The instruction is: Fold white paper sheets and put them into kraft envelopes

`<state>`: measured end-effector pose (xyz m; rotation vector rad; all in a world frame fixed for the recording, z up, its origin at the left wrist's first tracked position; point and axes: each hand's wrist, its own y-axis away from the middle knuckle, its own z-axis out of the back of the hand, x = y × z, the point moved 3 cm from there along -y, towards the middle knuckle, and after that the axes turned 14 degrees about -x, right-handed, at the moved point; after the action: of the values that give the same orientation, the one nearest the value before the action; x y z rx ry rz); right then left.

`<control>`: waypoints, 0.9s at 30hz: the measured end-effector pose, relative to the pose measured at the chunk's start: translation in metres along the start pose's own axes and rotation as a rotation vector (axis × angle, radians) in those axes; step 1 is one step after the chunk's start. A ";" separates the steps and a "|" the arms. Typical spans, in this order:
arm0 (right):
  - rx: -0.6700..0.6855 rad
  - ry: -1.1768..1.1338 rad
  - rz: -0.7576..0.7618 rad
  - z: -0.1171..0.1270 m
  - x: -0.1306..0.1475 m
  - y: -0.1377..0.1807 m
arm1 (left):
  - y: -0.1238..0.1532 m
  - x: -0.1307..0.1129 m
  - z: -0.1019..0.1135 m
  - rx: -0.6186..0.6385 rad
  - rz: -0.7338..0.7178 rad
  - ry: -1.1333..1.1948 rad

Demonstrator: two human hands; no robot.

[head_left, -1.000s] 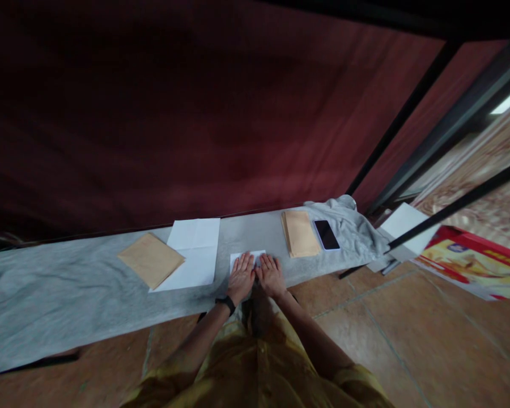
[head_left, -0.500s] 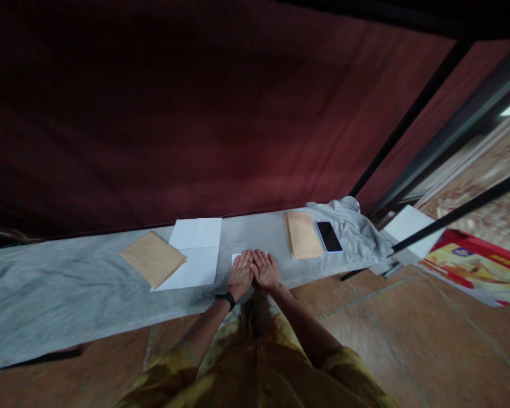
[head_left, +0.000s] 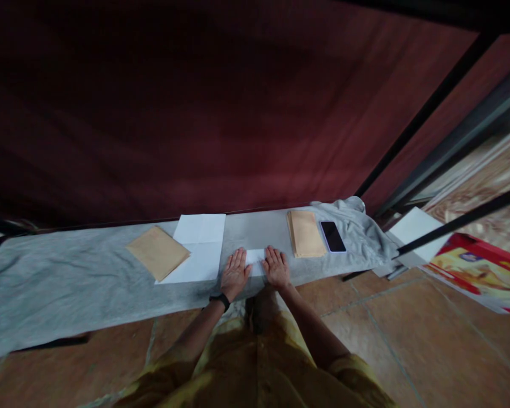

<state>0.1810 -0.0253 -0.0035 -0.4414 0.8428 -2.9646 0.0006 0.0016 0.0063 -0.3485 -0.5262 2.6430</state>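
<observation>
A small folded piece of white paper [head_left: 255, 256] lies on the grey cloth in front of me. My left hand [head_left: 235, 273] rests flat on its left end, fingers stretched out. On its right end lies my right hand [head_left: 276, 268], also flat with fingers extended. Between the two hands the middle of the paper shows. Left of my left hand are creased white sheets [head_left: 202, 249], partly covered by a brown envelope [head_left: 158, 253]. A stack of brown envelopes [head_left: 306, 233] sits to the right of my right hand.
Beside the envelope stack lies a phone [head_left: 333, 236]. The grey cloth [head_left: 89, 272] covers a long narrow surface along a dark red curtain [head_left: 221, 124]. At right are black bars, a white box [head_left: 420, 229] and a red-and-yellow carton [head_left: 482, 269] on the tiled floor.
My hands, close together over the middle of the folded paper before, have slid apart to its two ends. More of the paper shows between them. The view has shifted slightly.
</observation>
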 end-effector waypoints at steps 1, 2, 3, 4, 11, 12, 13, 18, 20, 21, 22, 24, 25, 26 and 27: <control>0.002 0.005 -0.004 0.000 -0.001 0.001 | 0.001 0.001 0.000 0.001 0.006 -0.007; 0.007 0.012 -0.007 0.001 -0.002 0.002 | 0.002 0.002 0.001 0.002 0.012 -0.011; 0.012 0.020 -0.010 0.001 -0.003 0.002 | 0.003 0.003 0.001 0.002 0.020 -0.016; 0.015 0.027 -0.014 0.002 -0.004 0.003 | 0.004 0.003 0.001 0.001 0.027 -0.020; 0.010 0.041 -0.018 0.006 -0.009 0.007 | 0.009 0.004 0.008 -0.025 0.053 -0.033; 0.009 0.042 -0.021 0.007 -0.009 0.008 | 0.009 0.005 0.009 -0.031 0.053 -0.034; 0.008 0.043 -0.024 0.007 -0.010 0.008 | 0.010 0.005 0.009 -0.038 0.054 -0.035; 0.000 0.043 -0.044 0.010 -0.013 0.010 | 0.015 0.008 0.011 -0.068 0.067 -0.027; -0.005 0.043 -0.057 0.011 -0.015 0.011 | 0.016 0.009 0.011 -0.073 0.070 -0.018; -0.009 0.041 -0.064 0.012 -0.015 0.011 | 0.016 0.009 0.011 -0.072 0.075 -0.017; -0.013 0.039 -0.072 0.013 -0.016 0.011 | 0.017 0.009 0.011 -0.069 0.084 -0.019; -0.025 0.026 -0.079 0.015 -0.016 0.012 | 0.017 0.008 0.012 -0.059 0.103 -0.028; -0.033 0.016 -0.077 0.016 -0.015 0.013 | 0.016 0.007 0.012 -0.055 0.108 -0.031; -0.040 0.002 -0.071 0.016 -0.013 0.013 | 0.016 0.005 0.012 -0.054 0.108 -0.032; -0.048 -0.014 -0.061 0.017 -0.010 0.014 | 0.015 0.002 0.013 -0.054 0.102 -0.029</control>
<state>0.1949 -0.0446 0.0003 -0.4989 0.9168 -2.9981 -0.0103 -0.0143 0.0111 -0.3636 -0.6055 2.7395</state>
